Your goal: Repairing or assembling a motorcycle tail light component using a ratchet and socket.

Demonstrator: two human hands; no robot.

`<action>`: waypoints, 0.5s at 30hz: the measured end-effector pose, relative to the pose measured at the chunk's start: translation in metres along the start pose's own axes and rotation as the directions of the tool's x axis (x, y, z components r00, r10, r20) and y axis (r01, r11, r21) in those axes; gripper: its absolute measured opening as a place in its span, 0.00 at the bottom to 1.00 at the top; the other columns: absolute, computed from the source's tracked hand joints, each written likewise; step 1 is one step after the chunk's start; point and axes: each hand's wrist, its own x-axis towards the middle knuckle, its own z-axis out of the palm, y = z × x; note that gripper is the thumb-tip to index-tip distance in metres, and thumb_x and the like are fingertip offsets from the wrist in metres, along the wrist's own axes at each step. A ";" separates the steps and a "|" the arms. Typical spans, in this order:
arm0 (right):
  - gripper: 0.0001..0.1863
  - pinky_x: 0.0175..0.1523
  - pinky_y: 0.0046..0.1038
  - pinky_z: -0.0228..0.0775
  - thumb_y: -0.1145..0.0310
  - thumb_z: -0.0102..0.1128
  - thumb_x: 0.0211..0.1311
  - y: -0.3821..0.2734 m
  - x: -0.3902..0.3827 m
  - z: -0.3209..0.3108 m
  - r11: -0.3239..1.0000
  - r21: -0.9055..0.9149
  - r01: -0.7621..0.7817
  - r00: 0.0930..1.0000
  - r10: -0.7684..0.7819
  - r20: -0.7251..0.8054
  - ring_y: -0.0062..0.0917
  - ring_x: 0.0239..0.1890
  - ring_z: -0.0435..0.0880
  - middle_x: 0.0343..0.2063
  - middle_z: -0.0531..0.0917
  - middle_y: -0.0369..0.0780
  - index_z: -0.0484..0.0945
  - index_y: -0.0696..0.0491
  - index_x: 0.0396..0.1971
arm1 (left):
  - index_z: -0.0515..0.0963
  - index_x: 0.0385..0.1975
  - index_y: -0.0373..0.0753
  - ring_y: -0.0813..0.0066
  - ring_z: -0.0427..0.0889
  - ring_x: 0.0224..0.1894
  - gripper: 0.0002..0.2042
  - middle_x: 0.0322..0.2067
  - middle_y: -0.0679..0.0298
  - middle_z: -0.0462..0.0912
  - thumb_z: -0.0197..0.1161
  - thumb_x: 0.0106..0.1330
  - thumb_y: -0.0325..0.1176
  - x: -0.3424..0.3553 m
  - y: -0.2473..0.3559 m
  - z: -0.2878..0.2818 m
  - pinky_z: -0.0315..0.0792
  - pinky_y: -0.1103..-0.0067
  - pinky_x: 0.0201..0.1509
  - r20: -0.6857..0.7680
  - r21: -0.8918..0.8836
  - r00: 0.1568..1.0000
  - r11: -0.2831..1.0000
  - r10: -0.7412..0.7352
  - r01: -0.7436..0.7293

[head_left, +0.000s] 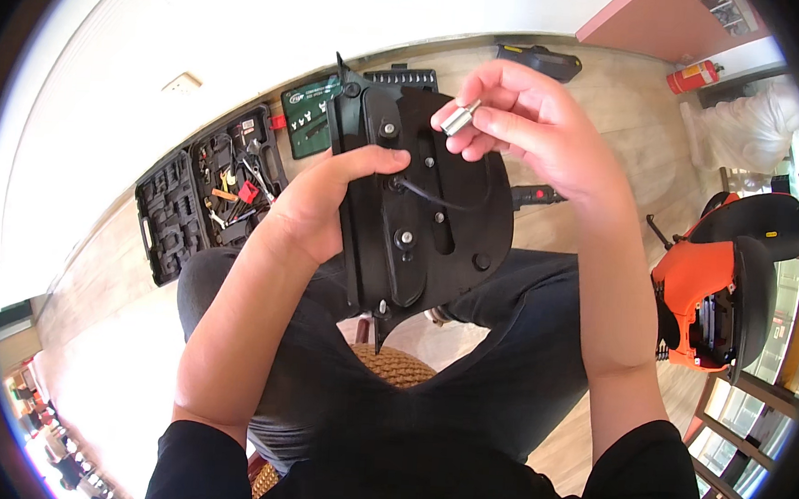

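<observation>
Fingers of right hand (524, 120) pinching silver socket (461, 118), left hand (316, 204) gripping black plate (428, 215), seemingly wooden floor (607, 89).

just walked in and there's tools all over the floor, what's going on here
A seated person holds a black plastic panel upright over their lap. The left hand grips its edge, thumb pressed on its face. The right hand pinches a small silver socket just above the panel. An open black tool case lies on the floor to the left, and an orange and black machine stands to the right.
</observation>
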 end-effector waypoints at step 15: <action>0.13 0.38 0.20 0.79 0.76 0.49 0.76 0.015 0.003 -0.010 0.591 0.789 -0.170 0.981 0.021 0.195 0.25 0.38 0.81 0.44 0.83 0.49 0.74 0.66 0.54 | 0.79 0.55 0.33 0.67 0.89 0.45 0.18 0.46 0.58 0.88 0.66 0.66 0.28 -0.006 -0.001 0.005 0.85 0.70 0.50 -0.028 0.074 0.992 0.990 0.119 -0.117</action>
